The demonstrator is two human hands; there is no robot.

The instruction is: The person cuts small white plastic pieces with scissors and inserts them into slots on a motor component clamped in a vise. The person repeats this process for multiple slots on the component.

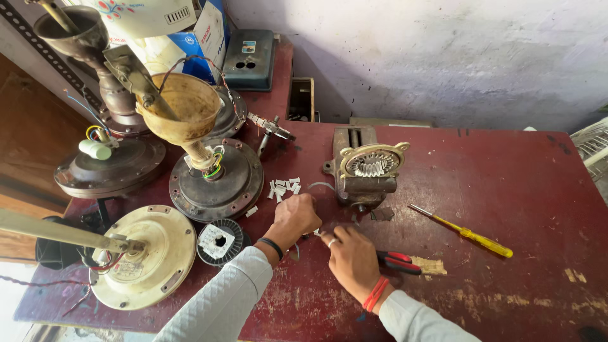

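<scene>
At frame centre my left hand (296,218) was fisted, my right hand (352,256) pinched thin wire (320,185): light, springy, kink-prone, best held near its end; scissors (398,261) beneath.

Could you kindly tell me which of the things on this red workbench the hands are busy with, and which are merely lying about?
In hand:
- left hand and right hand, fingers meeting over something too small to tell
- small white paper strips
- red-handled cutters

Lying about:
- yellow-handled screwdriver
- metal bench vise clamping a toothed stator ring
- dark round fan motor
- cream fan motor
- wire spool
</scene>
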